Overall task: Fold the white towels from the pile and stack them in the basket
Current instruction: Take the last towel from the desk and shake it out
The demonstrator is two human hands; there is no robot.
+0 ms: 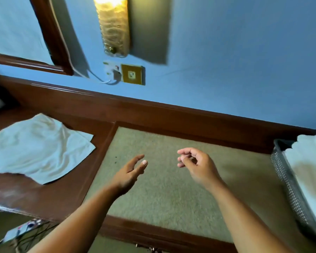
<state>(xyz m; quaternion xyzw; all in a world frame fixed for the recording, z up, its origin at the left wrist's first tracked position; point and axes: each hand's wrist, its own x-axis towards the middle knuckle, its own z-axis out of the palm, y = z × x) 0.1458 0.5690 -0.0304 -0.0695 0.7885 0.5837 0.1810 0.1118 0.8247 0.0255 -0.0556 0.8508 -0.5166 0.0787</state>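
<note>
While both hands hung empty over the green pad (164, 194) at lower centre | left hand (130, 174) fingers straight | right hand (195, 164) loosely curled | loose towel (38, 148) mid-left | basket (288, 181) right edge, folded towels (310, 161) inside

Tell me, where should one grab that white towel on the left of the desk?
The towel is probably best pinched at its right-hand corner, with the left hand coming from the right. That corner lies flat on the desk, sticking out toward the hands, while the middle is rumpled.
</note>
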